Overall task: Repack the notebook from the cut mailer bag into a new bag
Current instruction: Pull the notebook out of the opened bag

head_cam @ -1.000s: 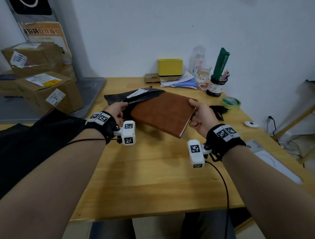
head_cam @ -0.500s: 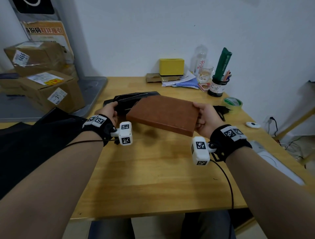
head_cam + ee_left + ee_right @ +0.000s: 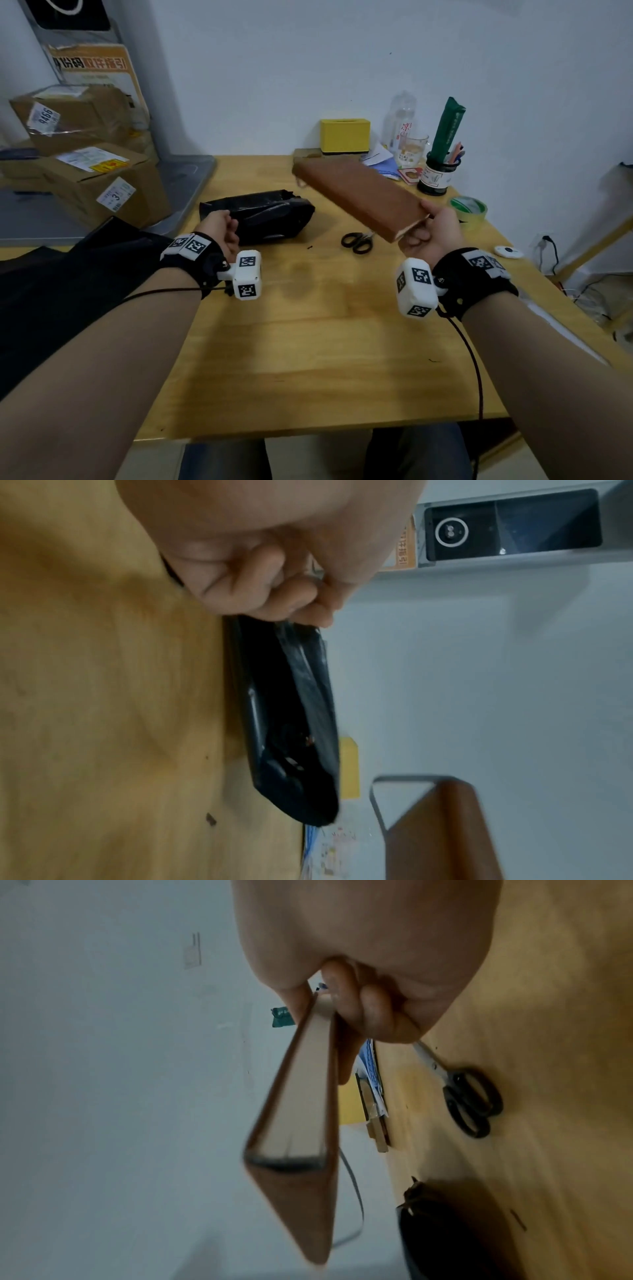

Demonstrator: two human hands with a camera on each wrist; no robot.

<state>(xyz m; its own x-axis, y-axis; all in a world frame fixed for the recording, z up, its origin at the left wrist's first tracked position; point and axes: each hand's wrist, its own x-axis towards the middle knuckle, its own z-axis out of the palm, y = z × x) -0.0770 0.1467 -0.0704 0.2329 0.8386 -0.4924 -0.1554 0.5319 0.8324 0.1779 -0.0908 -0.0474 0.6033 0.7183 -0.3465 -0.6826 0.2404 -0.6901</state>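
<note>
While the right hand (image 3: 432,229) pinches the brown notebook (image 3: 359,198) clear of the table (image 3: 308,342), left hand (image 3: 221,228) fingers curl on the black mailer bag (image 3: 263,216) just beyond them.

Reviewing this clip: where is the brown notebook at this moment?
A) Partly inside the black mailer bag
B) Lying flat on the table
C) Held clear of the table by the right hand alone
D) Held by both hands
C: the right hand grips the notebook by one end, raised clear of the table, while the left hand holds the black mailer bag.
</note>
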